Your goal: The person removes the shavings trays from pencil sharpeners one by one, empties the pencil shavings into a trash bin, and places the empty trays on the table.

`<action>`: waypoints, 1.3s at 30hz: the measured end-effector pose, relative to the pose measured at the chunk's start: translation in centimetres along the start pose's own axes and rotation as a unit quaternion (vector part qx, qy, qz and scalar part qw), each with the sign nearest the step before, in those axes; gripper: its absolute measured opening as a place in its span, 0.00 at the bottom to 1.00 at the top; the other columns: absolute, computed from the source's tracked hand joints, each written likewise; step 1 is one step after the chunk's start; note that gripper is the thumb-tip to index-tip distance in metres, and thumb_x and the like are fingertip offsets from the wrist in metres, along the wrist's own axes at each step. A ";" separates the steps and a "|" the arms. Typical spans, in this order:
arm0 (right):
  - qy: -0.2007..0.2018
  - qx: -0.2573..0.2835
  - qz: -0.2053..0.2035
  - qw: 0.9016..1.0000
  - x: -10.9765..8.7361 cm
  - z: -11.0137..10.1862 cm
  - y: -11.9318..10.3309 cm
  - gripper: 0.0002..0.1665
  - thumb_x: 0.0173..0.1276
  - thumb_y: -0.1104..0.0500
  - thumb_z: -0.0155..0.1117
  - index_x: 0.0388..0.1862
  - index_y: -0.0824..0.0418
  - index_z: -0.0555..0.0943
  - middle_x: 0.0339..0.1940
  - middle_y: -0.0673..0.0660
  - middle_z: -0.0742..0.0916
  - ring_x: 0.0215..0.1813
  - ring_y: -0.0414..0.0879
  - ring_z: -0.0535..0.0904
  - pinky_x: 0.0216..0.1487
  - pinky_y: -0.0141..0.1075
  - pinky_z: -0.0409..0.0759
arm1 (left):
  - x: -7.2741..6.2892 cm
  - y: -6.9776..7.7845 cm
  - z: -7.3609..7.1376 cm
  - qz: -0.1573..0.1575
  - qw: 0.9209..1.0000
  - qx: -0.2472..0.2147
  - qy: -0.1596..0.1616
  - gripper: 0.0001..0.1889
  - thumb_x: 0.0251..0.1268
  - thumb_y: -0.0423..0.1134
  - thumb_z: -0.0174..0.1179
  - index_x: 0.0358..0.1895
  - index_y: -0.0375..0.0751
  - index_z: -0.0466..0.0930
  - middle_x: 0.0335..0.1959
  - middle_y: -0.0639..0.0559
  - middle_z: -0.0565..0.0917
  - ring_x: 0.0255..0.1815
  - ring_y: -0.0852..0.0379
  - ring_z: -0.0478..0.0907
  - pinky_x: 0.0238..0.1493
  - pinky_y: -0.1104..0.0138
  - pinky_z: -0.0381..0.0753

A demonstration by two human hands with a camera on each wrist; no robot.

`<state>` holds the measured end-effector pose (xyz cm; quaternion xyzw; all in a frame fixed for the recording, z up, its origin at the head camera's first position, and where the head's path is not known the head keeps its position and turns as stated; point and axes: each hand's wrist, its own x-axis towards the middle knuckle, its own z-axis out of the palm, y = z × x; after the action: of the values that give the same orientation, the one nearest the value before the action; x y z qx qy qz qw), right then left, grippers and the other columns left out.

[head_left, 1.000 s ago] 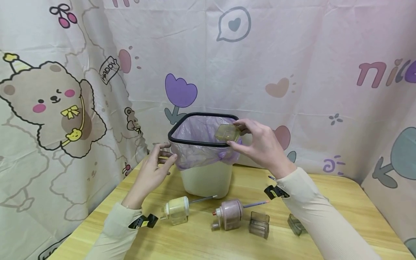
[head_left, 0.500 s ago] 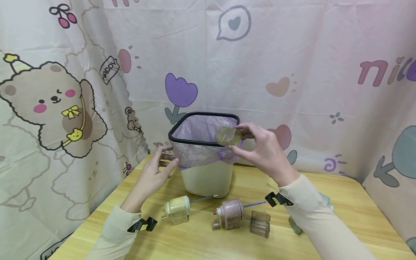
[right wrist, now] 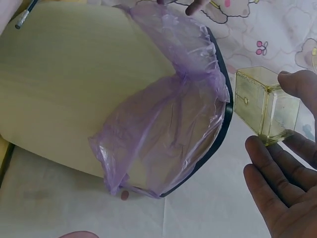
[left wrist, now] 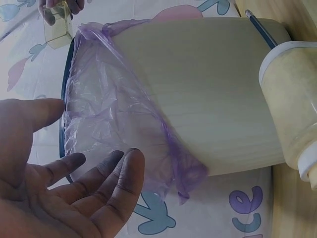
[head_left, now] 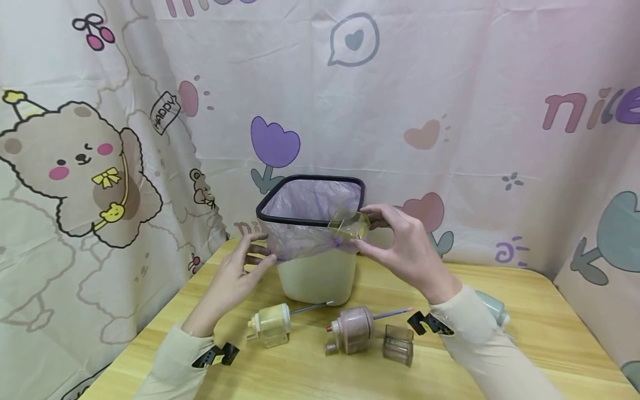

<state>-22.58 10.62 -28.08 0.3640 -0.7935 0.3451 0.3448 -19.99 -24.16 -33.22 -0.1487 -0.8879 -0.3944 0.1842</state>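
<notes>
My right hand [head_left: 407,247] pinches a clear yellow shavings box [head_left: 351,224] between thumb and fingers. In the head view the box overlaps the right front corner of the bin's black rim. The right wrist view shows the box [right wrist: 265,106] looking see-through, just outside that rim. A purple plastic bag [head_left: 300,241] lines the cream waste bin [head_left: 317,278] and folds over its outside. Beside the bin's left side is my left hand [head_left: 235,275], its fingers spread and loosely bent, holding nothing. Its fingertips are close to the bag.
Before the bin lie a yellow pencil sharpener [head_left: 271,326] and a pink pencil sharpener [head_left: 355,330], each with a pencil in it. A grey-brown clear box [head_left: 398,345] lies right of them. Partly behind my right sleeve is a blue-green sharpener [head_left: 491,307].
My right hand has lowered the yellow box a little and tilted it at the bin's rim. The left hand stays beside the bin. My right forearm now covers a dark box on the table.
</notes>
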 end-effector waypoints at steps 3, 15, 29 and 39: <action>0.006 0.004 -0.004 1.000 -0.5 0.1 -0.1 0.30 0.59 0.61 0.86 0.59 0.63 0.84 0.49 0.54 0.92 0.49 0.46 0.89 0.56 0.43 0.89 | -0.2 0.0 0.1 0.005 1.000 0.003 -0.003 0.26 0.81 0.46 0.63 0.75 0.45 0.70 0.58 0.40 0.88 0.54 0.43 0.89 0.47 0.62 0.88; -0.008 0.045 -0.005 0.999 -2.3 1.2 -1.1 0.31 0.59 0.59 0.86 0.60 0.61 0.84 0.56 0.53 0.92 0.56 0.45 0.89 0.59 0.38 0.89 | -1.2 -0.7 0.8 0.029 0.999 0.008 -0.017 0.24 0.81 0.43 0.63 0.74 0.46 0.71 0.57 0.40 0.88 0.53 0.46 0.89 0.47 0.65 0.88; -0.045 0.048 0.008 0.998 -4.2 3.1 -1.6 0.30 0.61 0.56 0.85 0.60 0.60 0.84 0.53 0.51 0.92 0.49 0.43 0.88 0.52 0.39 0.90 | -1.5 -1.7 1.4 0.033 0.998 0.005 -0.050 0.24 0.80 0.44 0.64 0.73 0.44 0.72 0.57 0.41 0.87 0.54 0.49 0.88 0.51 0.65 0.90; -0.070 0.059 0.025 0.995 -5.5 4.2 -1.9 0.32 0.58 0.56 0.86 0.59 0.61 0.84 0.51 0.53 0.92 0.49 0.46 0.89 0.53 0.39 0.91 | -1.9 -2.3 1.5 0.038 0.997 0.008 -0.061 0.24 0.80 0.43 0.65 0.72 0.43 0.73 0.58 0.42 0.87 0.53 0.49 0.88 0.49 0.65 0.90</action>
<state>-19.51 8.20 -34.11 0.3874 -0.8027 0.3734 0.2572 -19.53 -24.74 -36.52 -0.2046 -0.8943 -0.3704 0.1455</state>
